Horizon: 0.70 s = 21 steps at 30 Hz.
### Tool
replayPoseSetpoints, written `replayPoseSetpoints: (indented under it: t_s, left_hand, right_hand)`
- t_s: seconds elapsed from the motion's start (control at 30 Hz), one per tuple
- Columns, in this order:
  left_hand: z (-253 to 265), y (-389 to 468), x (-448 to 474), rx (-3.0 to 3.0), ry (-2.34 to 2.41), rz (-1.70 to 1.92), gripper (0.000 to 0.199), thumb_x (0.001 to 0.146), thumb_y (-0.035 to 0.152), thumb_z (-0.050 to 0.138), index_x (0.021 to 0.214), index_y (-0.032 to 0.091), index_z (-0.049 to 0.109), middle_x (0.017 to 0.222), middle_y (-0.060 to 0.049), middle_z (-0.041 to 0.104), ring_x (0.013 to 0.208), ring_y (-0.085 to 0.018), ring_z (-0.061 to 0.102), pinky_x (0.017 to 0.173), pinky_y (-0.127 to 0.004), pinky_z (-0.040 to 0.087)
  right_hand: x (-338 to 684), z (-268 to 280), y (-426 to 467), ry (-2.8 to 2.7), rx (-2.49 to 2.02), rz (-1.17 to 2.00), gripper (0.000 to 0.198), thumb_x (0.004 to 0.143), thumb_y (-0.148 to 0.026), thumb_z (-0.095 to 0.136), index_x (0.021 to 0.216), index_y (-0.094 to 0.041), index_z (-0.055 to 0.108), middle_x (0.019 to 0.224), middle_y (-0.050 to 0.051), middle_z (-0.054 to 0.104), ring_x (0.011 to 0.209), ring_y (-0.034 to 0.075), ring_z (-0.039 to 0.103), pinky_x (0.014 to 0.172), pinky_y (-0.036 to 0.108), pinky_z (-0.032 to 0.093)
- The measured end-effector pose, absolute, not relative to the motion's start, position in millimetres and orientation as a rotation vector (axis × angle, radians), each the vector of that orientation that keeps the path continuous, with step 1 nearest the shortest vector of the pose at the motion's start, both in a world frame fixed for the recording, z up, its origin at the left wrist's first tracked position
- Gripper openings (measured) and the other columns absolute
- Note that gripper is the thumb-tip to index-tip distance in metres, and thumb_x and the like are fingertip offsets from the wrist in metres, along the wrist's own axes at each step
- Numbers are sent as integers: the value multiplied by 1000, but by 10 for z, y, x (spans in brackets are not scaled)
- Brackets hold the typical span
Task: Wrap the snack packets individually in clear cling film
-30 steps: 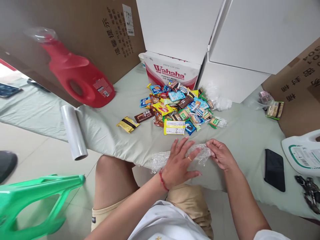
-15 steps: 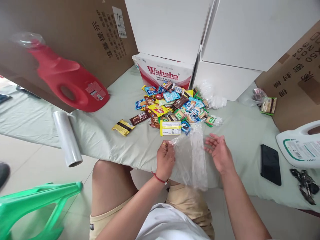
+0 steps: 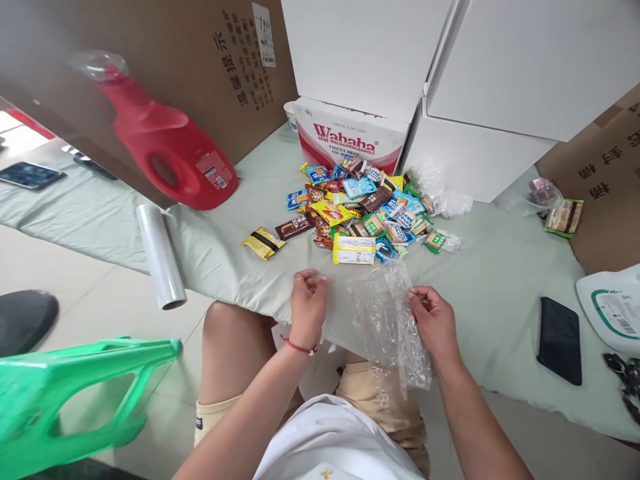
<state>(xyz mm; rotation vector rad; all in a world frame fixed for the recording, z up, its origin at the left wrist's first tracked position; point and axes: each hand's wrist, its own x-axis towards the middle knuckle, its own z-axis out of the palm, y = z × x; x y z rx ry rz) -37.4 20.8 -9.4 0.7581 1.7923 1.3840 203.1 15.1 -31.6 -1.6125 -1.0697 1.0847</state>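
Observation:
A clear plastic bag (image 3: 380,313) hangs over the front edge of the cloth-covered table. My right hand (image 3: 433,320) pinches its upper right edge between thumb and fingers. To the left of the bag, and apart from it, my left hand (image 3: 307,307) has loosely curled fingers and holds nothing that I can see. Just beyond the bag lies a heap of small wrapped snacks (image 3: 357,207) in blue, brown, yellow and green. At its front sits a yellow-and-white packet (image 3: 354,249). A yellow packet with a dark band (image 3: 263,243) lies at the left.
Behind the heap stands a Wahaha carton (image 3: 350,137). On the left are a red jug (image 3: 175,153), a plastic film roll (image 3: 163,260) and a green stool (image 3: 90,373). A black phone (image 3: 560,341) and a white jug (image 3: 613,307) lie right. Crumpled clear plastic (image 3: 443,187) lies beside the heap.
My left hand has let go of the bag's left edge and moved left. My right hand, open beside the bag before, now grips its right edge. The view has shifted slightly.

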Motion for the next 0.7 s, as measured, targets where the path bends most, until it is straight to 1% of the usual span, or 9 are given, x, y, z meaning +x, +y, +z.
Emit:
replayPoseSetpoints:
  t_s: [0.07,0.13,0.23,0.3,0.33,0.4,0.47,0.53,0.7]
  left_hand:
    - [51,26,-301,970,1881,1531,16,87,25,61,100,20,54,76,4,55,66,-12,54,61,-23,44]
    - [139,-176,-118,1288,1785,1500,4,91,20,55,95,21,56,76,2,56,65,-12,53,61,-23,44]
    - [36,-344,200,1817,1540,1214,16,89,9,49,90,20,60,82,-3,64,78,-16,62,70,-28,49]
    - [-153,-316,323,2086,1576,1005,20,86,6,49,90,19,64,90,-8,69,91,-23,65,80,-36,52]
    - [-251,-271,345,2177,1629,914,20,86,7,51,92,18,66,99,-10,71,101,-26,66,88,-42,52]
    - [-407,-160,324,2272,1760,758,20,90,14,54,104,17,69,121,-15,70,123,-31,60,105,-53,45]
    - [-480,-62,254,2283,1871,640,28,95,25,55,118,16,68,140,-17,62,139,-34,49,115,-61,34]
    - [-491,1,173,2291,1904,543,38,99,33,52,131,17,64,150,-16,55,145,-34,44,118,-66,27]
    - [-495,42,43,2367,1830,421,50,104,41,40,149,24,51,158,-12,47,147,-32,41,121,-70,16]
  right_hand:
    - [1961,-322,91,-1109,-1636,1022,41,81,-59,70,94,-19,68,69,-2,60,52,12,49,48,25,39]
    - [1884,-333,34,-1134,-1656,984,41,84,-58,67,96,-19,68,69,-1,61,52,13,50,49,26,41]
    - [1822,-363,-27,-1172,-1676,970,39,86,-57,65,98,-19,68,69,0,63,52,14,52,50,27,43]
    - [1842,-396,-54,-1206,-1682,950,39,88,-56,63,98,-20,68,72,0,65,53,14,53,51,27,44]
    - [1868,-415,-64,-1229,-1688,933,38,88,-56,62,97,-20,68,72,1,65,53,14,54,51,27,45]
    - [1935,-453,-82,-1273,-1711,895,37,90,-56,61,97,-20,69,73,1,66,54,14,55,53,27,46]
    - [2000,-483,-93,-1296,-1736,881,37,90,-55,60,96,-20,69,73,1,66,54,15,55,54,27,46]
    - [2045,-502,-93,-1295,-1752,888,38,90,-56,59,96,-20,70,72,2,67,53,15,56,54,27,47]
    - [2140,-512,-40,-1315,-1775,841,42,91,-59,57,96,-20,71,70,3,68,56,17,57,56,29,47]
